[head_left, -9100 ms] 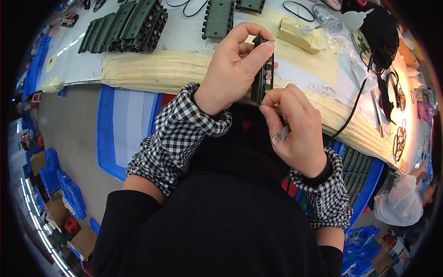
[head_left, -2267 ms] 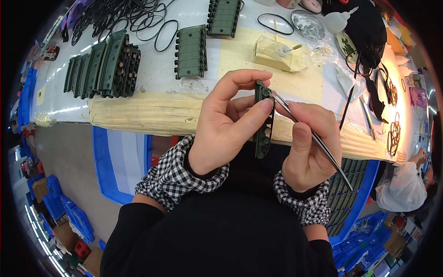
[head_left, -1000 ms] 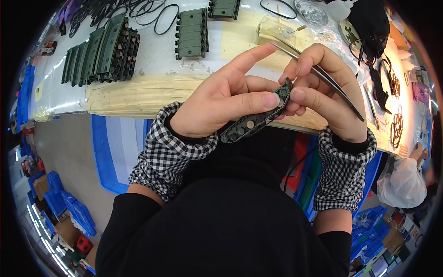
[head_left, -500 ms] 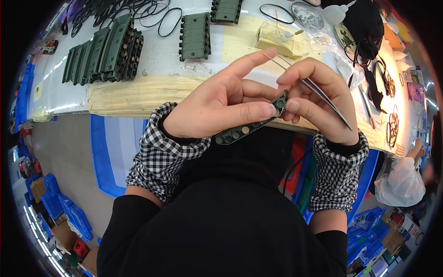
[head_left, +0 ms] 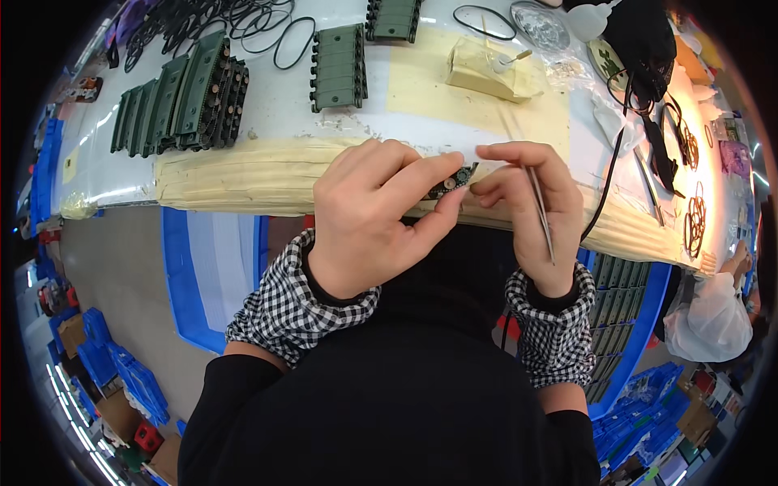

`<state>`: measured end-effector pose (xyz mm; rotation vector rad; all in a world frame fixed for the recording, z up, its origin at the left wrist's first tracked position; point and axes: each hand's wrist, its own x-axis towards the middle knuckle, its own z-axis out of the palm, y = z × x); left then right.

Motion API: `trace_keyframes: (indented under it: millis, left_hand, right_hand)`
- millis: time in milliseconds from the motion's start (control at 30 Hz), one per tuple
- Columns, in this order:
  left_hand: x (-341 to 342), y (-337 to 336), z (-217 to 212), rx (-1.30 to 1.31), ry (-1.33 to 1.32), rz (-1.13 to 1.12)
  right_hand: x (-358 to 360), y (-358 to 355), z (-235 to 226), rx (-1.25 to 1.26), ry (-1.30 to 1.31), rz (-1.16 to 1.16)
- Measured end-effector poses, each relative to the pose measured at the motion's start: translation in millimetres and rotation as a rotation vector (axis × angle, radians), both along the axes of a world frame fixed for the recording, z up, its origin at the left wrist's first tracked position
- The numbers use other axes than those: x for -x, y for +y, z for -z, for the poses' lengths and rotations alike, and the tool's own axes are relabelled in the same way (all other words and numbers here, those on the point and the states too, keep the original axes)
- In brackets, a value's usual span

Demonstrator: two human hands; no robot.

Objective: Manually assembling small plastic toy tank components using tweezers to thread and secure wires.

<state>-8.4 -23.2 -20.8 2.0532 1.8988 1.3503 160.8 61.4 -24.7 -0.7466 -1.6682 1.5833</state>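
Note:
My left hand [head_left: 369, 215] is closed around a small dark green model tank hull [head_left: 450, 185] with toothed tracks and round wheels. Only the hull's right end sticks out between thumb and forefinger; my fingers cover the rest. Just right of it, my right hand [head_left: 527, 202] is closed with metal tweezers [head_left: 540, 211] lying across its palm, their shaft pointing down toward the wrist. Its thumb and fingertips are close to the hull's exposed end; whether they touch it I cannot tell. Similar green tank hulls [head_left: 339, 69] rest on the table beyond.
More green hulls [head_left: 182, 105] stand in a row at the left. Black rubber loops [head_left: 296, 40] lie at the back. A yellow block [head_left: 490, 71] sits on the table, whose front edge [head_left: 243, 174] is padded. Blue bins [head_left: 188, 300] flank my lap. A co-worker's sleeve [head_left: 709, 316] is at the right.
My left hand has turned back-up and now covers most of the hull. My right hand has moved left and lower, and the tweezers' tips no longer point up past the left forefinger.

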Motion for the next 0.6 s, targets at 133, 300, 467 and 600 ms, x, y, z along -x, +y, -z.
trace_keyframes:
  millis: [133,300,467,600]
  left_hand:
    - [-14,2,9,-0.071,0.154,-0.134]
    - [-22,1,12,-0.080,0.213,-0.202]
    - [-23,2,14,-0.090,0.234,-0.197]
    - [-22,2,14,-0.094,0.222,-0.190]
  right_hand:
    - [-11,-12,-3,-0.150,0.010,0.181]
    - [-22,-33,-8,-0.167,-0.094,0.267]
    - [-19,-27,2,-0.315,-0.047,0.196]
    - [-23,-25,1,-0.315,-0.121,0.092]
